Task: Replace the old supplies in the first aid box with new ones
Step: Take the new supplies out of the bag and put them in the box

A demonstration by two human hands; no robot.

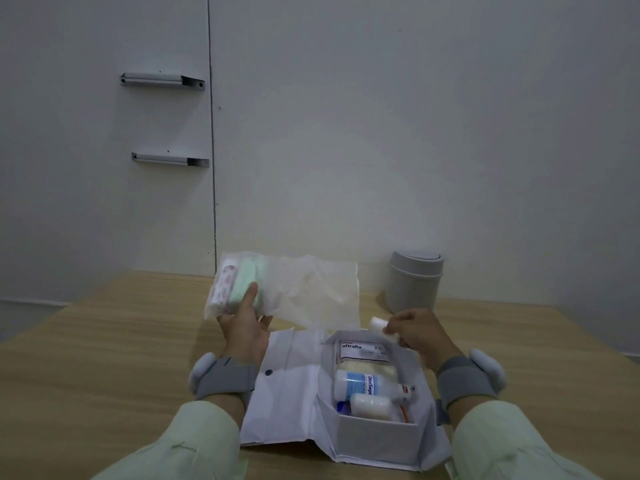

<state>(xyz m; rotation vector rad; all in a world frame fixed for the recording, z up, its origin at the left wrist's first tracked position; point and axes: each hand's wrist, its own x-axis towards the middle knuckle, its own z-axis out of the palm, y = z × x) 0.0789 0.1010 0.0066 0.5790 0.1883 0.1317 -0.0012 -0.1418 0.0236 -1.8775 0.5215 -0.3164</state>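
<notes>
An open white first aid box lies on the wooden table, its lid flap folded out to the left. Inside it lie an ultrafix packet, a white bottle with a blue label and a small white roll. My left hand holds up a clear plastic bag with pale green and patterned supplies at its left end. My right hand pinches a small white roll above the box's far edge.
A grey lidded bin stands at the back right of the table, near the wall. Two metal brackets are fixed to the wall at the left. Grey bands sit on both wrists.
</notes>
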